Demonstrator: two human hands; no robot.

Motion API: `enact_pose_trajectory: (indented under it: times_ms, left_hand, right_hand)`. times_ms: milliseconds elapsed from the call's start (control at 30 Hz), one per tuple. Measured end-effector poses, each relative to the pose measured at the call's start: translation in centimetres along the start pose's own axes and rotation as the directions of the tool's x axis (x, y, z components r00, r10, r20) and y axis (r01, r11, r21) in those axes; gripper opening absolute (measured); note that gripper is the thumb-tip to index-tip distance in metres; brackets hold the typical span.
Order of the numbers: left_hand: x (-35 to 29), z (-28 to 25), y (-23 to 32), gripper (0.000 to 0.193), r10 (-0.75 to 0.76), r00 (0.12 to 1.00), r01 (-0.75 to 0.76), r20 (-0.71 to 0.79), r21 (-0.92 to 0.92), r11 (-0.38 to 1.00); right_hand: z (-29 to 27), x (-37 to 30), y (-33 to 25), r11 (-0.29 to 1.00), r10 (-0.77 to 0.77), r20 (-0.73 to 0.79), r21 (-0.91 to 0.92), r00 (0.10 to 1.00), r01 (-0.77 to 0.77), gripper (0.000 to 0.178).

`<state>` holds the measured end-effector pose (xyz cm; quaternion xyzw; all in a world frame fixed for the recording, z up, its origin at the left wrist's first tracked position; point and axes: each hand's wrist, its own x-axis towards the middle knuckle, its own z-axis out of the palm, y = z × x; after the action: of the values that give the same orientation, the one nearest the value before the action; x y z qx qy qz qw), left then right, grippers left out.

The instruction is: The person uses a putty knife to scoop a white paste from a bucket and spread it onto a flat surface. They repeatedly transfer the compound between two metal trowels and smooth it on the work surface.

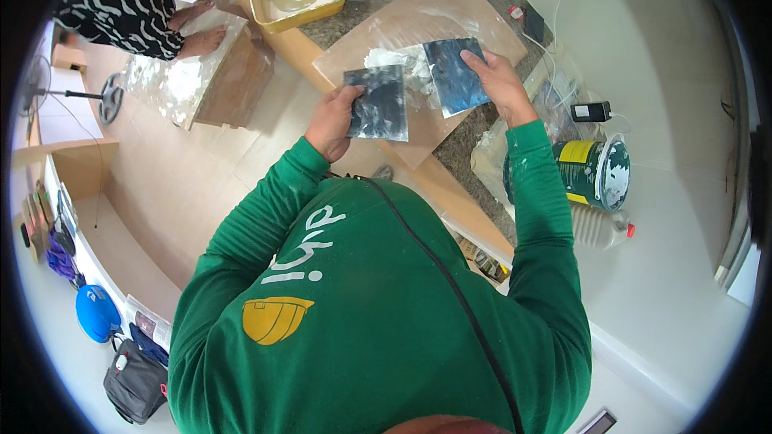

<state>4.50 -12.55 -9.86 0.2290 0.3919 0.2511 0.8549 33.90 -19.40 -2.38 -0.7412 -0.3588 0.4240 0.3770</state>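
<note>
Our left hand (328, 124) and right hand (500, 87) both snug round metal sheets (376, 106), white lettering (304, 248) on our green sweatshirt (386, 297)

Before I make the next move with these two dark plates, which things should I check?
1. Left plate gripped: ok, in the left hand.
2. Right plate gripped: ok, in the right hand.
3. White material available: ok, on the board.
4. Plates clean: cannot tell, possible residue or glare.
5. Board clean: not ok, smeared whitish.
6. Other person's feet clear of the board: ok, on the wooden box.
</note>
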Motion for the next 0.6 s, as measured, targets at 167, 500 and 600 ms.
enact_pose_trajectory:
  times_ms: [167,500,600]
  left_hand:
    - [-0.3,2.3,-0.3,0.031,-0.212,0.935,0.237,0.283,-0.057,0.970]
    - [2.6,2.4,0.2,0.038,-0.154,0.942,0.194,0.298,-0.109,0.975]
    - [2.3,4.2,2.1,0.035,-0.066,0.971,0.112,0.230,-0.194,0.974]
  right_hand:
    - [2.5,-0.8,1.3,0.902,0.138,0.139,0.392,0.981,-0.183,0.045]
    - [-0.2,-5.5,2.6,0.932,0.198,0.117,0.284,0.973,-0.224,0.043]
    - [-0.4,-6.7,3.4,0.926,0.111,-0.035,0.367,0.993,-0.091,0.040]
